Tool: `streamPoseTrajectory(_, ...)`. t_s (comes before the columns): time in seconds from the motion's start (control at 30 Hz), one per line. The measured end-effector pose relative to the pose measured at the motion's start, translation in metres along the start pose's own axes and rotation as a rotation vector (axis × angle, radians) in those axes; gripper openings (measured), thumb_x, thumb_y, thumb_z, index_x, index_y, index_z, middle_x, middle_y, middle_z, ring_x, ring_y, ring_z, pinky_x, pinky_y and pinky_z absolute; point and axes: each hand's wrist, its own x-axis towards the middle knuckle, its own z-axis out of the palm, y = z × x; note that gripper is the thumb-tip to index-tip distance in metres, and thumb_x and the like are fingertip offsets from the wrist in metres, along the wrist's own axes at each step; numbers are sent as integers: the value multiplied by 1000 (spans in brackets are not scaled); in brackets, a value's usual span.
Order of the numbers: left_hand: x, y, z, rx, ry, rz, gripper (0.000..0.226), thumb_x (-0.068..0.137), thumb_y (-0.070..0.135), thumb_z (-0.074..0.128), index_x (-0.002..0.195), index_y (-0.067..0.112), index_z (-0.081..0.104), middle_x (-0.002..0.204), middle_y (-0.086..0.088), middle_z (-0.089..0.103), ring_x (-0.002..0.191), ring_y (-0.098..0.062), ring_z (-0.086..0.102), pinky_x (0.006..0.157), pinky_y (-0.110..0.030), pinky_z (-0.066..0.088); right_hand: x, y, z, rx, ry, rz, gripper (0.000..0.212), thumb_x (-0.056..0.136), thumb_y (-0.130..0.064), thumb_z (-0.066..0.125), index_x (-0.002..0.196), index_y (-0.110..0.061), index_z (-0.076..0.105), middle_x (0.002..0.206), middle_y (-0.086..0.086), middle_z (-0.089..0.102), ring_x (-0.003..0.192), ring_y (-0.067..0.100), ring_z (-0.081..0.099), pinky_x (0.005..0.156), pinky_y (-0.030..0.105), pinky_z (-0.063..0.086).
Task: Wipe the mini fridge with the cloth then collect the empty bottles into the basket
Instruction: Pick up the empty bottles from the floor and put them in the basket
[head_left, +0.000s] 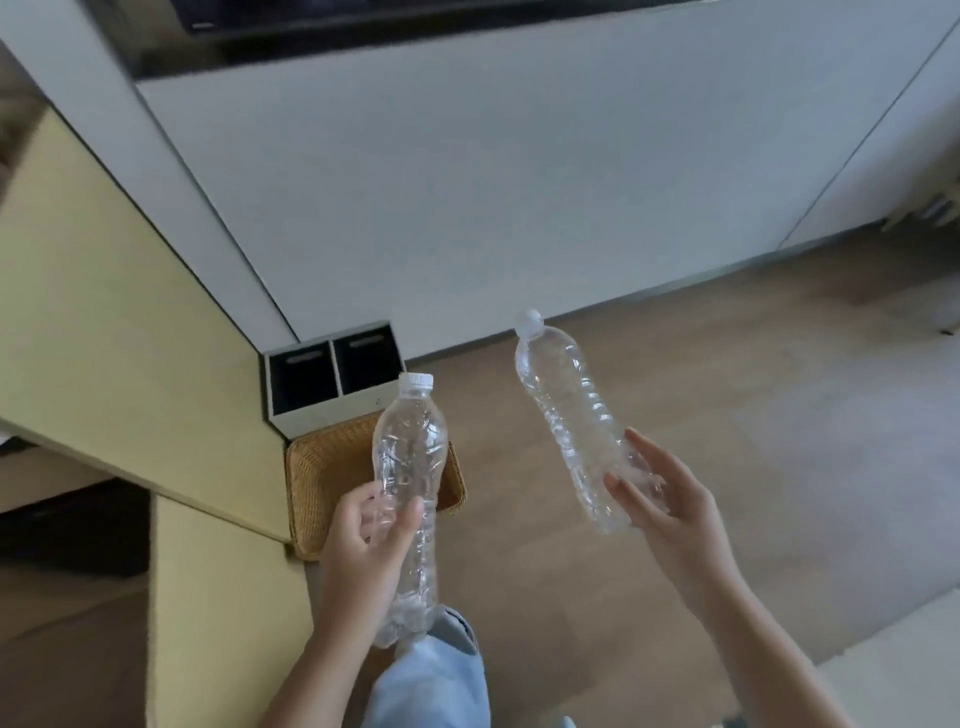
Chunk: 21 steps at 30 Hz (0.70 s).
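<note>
Fingers (363, 501) of the left hand (363, 543) curl round a clear, dented, white-capped empty bottle (410, 457) held upright over the wicker basket (322, 467) on the floor (727, 374), while the right hand (672, 514) pinches a second bottle (569, 410), tilted, beyond the basket's right edge, so neither is collected yet; no fridge or cloth shows.

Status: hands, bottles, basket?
Left hand grips first bottle, over wicker basket. Right hand holds second bottle, right of basket. Both capped, clear. White bin just behind basket, not blocking.
</note>
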Motion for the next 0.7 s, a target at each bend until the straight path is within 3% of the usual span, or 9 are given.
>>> streamPoseTrajectory(0.1,45,-11,-7,2,27,-48,52,65,58,62,108,34,47,100,17,55,92,-3,54,77,-28,42,43,0,41,28,-46,32,42,71,-35,71,109,-44,55,111,-10,62,84,-3,63,72,24,48)
streamPoseTrajectory(0.2,95,-13,-17,7,36,-95,51,66,58,61,108,33,47,96,24,50,87,4,50,70,-22,38,86,-3,85,72,-53,92,39,80,-23,68,115,-37,55,104,-9,63,77,-5,63,62,21,50)
streamPoseTrajectory(0.3,146,-11,-28,-21,57,-131,54,67,57,62,111,28,48,97,24,49,87,14,44,67,-14,34,124,-13,122,89,-80,131,36,81,-26,66,111,-41,55,99,-10,63,78,-1,64,64,26,54)
streamPoseTrajectory(0.47,221,-5,-30,-11,121,-174,51,74,50,65,115,23,50,104,12,53,90,0,48,75,-24,35,182,-17,166,50,-176,112,36,78,-33,67,108,-48,55,100,-11,65,80,3,65,65,25,53)
streamPoseTrajectory(0.6,251,-1,-10,-47,197,-221,59,65,60,61,112,26,50,95,21,52,85,10,47,75,-25,37,226,-1,182,29,-242,164,33,80,-30,66,106,-47,56,105,-7,65,87,7,66,66,30,54)
streamPoseTrajectory(0.7,265,-12,11,-61,241,-269,51,64,61,61,106,35,49,99,21,54,94,-2,52,79,-27,40,260,23,189,14,-260,209,34,70,-46,65,104,-45,58,106,-3,66,88,14,66,73,35,53)
